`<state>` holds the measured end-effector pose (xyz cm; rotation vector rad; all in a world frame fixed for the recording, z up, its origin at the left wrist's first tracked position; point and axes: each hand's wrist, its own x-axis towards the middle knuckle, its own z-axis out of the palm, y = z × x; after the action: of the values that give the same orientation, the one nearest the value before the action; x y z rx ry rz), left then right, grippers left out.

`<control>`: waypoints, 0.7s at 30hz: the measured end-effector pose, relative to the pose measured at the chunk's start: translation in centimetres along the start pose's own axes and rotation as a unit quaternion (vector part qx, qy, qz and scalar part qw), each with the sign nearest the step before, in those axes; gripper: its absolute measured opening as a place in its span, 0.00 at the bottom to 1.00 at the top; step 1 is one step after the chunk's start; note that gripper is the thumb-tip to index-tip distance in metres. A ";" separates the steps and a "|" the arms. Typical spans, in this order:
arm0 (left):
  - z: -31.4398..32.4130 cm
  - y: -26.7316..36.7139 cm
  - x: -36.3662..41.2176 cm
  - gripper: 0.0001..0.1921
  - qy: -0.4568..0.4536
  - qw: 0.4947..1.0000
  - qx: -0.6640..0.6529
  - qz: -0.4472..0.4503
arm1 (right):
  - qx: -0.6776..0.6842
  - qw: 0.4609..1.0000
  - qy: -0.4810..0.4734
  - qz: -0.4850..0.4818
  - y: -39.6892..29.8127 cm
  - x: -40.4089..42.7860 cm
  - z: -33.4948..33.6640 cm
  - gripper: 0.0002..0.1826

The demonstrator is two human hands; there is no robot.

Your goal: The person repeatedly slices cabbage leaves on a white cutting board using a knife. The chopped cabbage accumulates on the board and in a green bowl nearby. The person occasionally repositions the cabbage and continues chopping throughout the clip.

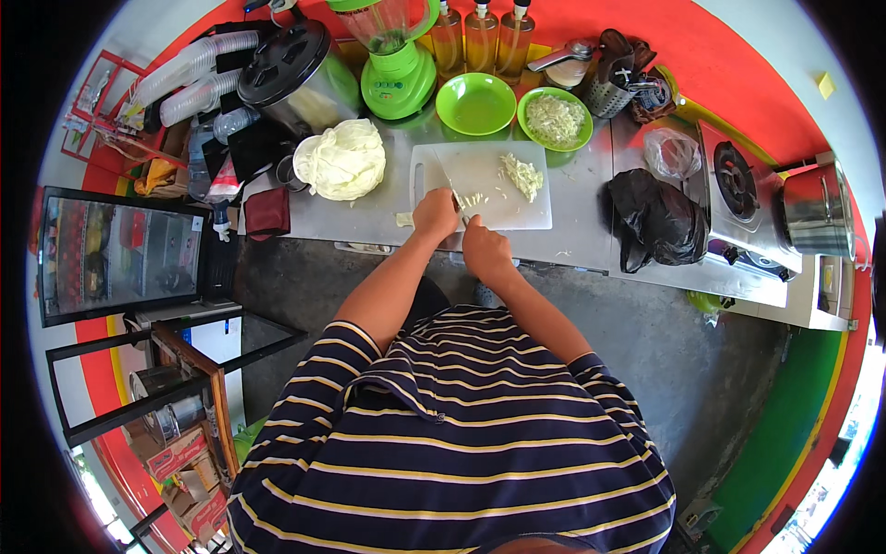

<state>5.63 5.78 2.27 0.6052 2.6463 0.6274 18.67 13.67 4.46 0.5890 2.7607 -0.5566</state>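
My right hand [486, 251] grips a kitchen knife [447, 176], its blade lying across the white cutting board [484, 154]. Close against the blade, my left hand [437, 213] is curled over the board's front left part; whatever lies under its fingers is hidden. Cut cabbage strips [475, 200] are scattered just right of the blade. A larger heap of shredded cabbage [522, 177] sits on the board's right side. Left of the board rests a big pale cabbage head [342, 159], and a small cabbage piece [403, 219] lies by the board's front left corner.
Behind the board stand an empty green bowl [476, 104], a green bowl of shredded cabbage [556, 119], a green blender [397, 79] and several bottles [482, 41]. A black plastic bag [657, 220] and gas stove [744, 190] are right; a dark red cloth [267, 213] lies left.
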 end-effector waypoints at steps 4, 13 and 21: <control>0.1 -0.4 -0.2 0.07 0.003 1.000 -0.004 0.016 | 0.002 1.000 -0.003 0.022 -0.3 -0.1 0.6 0.11; -0.2 0.0 -1.3 0.07 0.006 1.000 0.000 0.029 | 0.005 1.000 -0.022 0.022 -0.6 -1.0 -0.3 0.11; 1.2 -1.4 -0.6 0.04 0.044 0.998 -0.004 0.042 | -0.019 1.000 -0.013 0.013 -0.5 -0.1 0.4 0.13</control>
<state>6.22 4.74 0.74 0.7048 2.7099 0.7023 18.66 13.09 4.33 0.6028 2.7288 -0.5009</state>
